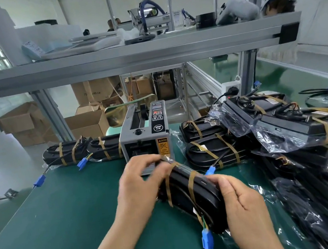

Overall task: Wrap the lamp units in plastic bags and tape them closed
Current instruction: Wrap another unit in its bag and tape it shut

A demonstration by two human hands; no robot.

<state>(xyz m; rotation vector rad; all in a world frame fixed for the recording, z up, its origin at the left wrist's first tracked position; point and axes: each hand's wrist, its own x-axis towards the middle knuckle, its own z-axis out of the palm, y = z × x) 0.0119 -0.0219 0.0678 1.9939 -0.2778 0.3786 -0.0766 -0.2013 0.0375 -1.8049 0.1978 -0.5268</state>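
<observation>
Lamp unit (190, 196) sits centre frame, bagged, lifted a bit off the green surface (57, 223). Its long axis runs diagonally, far end at upper left by the dispenser (145, 135), near end at lower right. Two brown tape bands (191, 183) already cross it. A blue connector (208, 241) hangs off the near end.

Left hand (141, 182) has its fingers curled over the far end, right at the dispenser mouth, so it is the nearer hand for the next strip. Right hand (242, 206) grips the right edge just beside the second band, thumb on top.

The left fingertips are blurred, so I can't tell if they also hold a fresh strip. The unit's underside and bag mouth are hidden.

Taped units (68, 153) lie at mid left. The pile (286, 128) of bagged ones at right is cut off by the frame edge.
</observation>
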